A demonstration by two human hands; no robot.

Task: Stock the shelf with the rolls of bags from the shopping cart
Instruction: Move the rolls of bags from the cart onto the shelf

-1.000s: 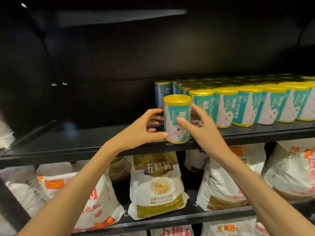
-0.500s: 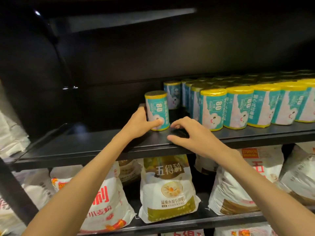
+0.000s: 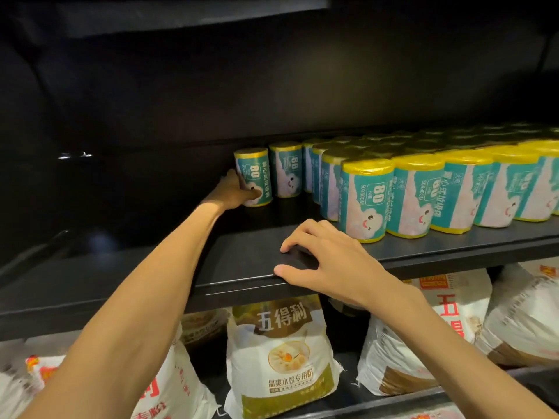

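A teal roll of bags with a yellow top point(image 3: 253, 176) stands upright deep on the black shelf point(image 3: 151, 276), at the left end of the back row. My left hand point(image 3: 233, 192) reaches far in and grips its lower left side, thumb across the front. Right of it stand several more rolls point(image 3: 423, 189) in rows that fill the shelf's right half. My right hand point(image 3: 326, 261) rests on the shelf's front edge with curled fingers and holds nothing. The shopping cart is out of view.
The shelf's left half is bare and dark. A dark shelf board point(image 3: 181, 13) hangs above. Below, white flour bags point(image 3: 281, 358) stand on the lower shelf point(image 3: 393, 400), some at the left point(image 3: 169, 388) and right point(image 3: 514, 322).
My left hand has pushed the roll from the shelf's front back to the rear row, beside the last roll. My right hand let go of it and dropped to the front edge.
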